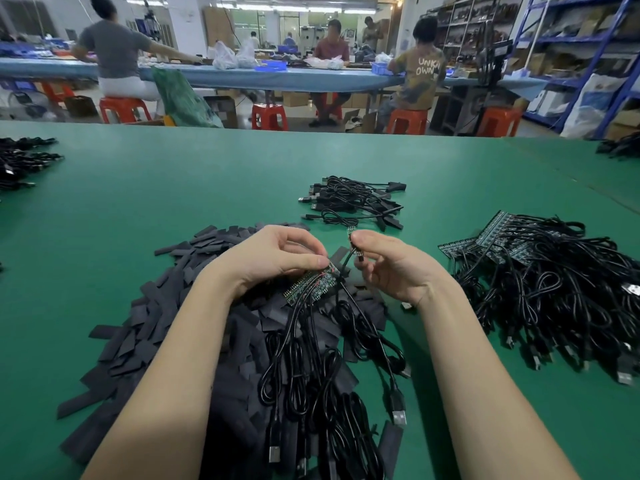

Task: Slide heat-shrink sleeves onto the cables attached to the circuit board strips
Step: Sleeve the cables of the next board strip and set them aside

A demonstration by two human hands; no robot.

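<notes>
- While the left hand (pixel 277 258) pinches the circuit board strip (pixel 313 284) over the near pile of heat-shrink sleeves (pixel 145 327), the right hand (pixel 388 265) pinches one small piece with its cable (pixel 349 261), just right of the strip.
- Judging from this, the step is separating one cable end; holding close to the joint should spare the solder.
- A flat sleeve likely needs squeezing open before threading.
- Loose cable coils (pixel 322 375) trailing near could snag, so they should hang slack.
</notes>
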